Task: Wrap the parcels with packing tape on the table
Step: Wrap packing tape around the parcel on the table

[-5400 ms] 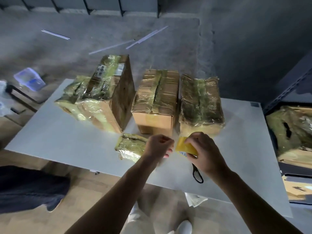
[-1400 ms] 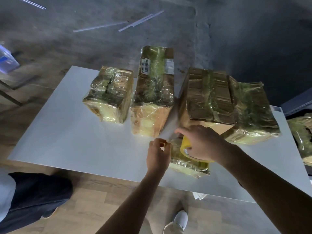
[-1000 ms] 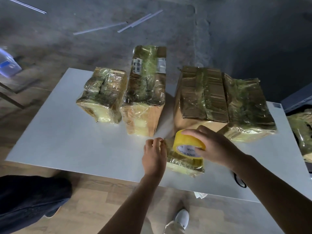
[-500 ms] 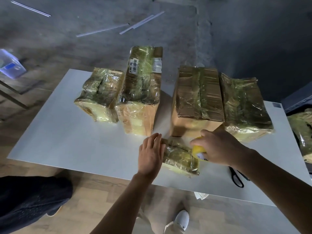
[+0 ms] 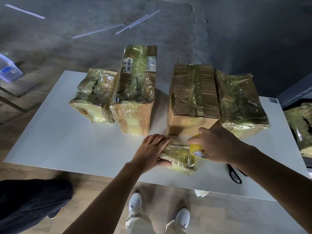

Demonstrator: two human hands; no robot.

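Small parcel (image 5: 179, 157), glossy with yellowish tape, flat on the white bench (image 5: 67, 141) close to its near edge; reference point for every place below.

Left grip (image 5: 150, 149) clasped on the left end of the small parcel, fingers bent over the top and thumb along the near side. Right grip (image 5: 217, 146) just right of the small parcel, fingers curled around a yellow tape roll (image 5: 195, 147). Roll tilted and touching the parcel's right end, printed white core turned toward the camera. Not clear whether a strip runs from the roll onto the parcel.

Just behind the small parcel, a brown box (image 5: 192, 93) with creased tape over its top. Behind and to the right, touching that box, a crinkled parcel (image 5: 239, 102) fully covered in tape. Behind and to the left, a labelled box (image 5: 136, 92) bearing a barcode sticker, with a low box (image 5: 95, 97) pressed against its far-left side.

Right of the small parcel, black scissors (image 5: 234, 174) on the bench, partly hidden by the right forearm. Well to the right, off the bench, another taped parcel (image 5: 302, 125) on a dark shelf.

Nearer than the small parcel, below the bench edge, two white shoes (image 5: 135, 200) on a wooden floor. Nearer and well to the left, a dark trouser leg (image 5: 30, 200). Far beyond, pale strips (image 5: 135, 22) on grey floor; far left, a clear plastic tub (image 5: 8, 70).
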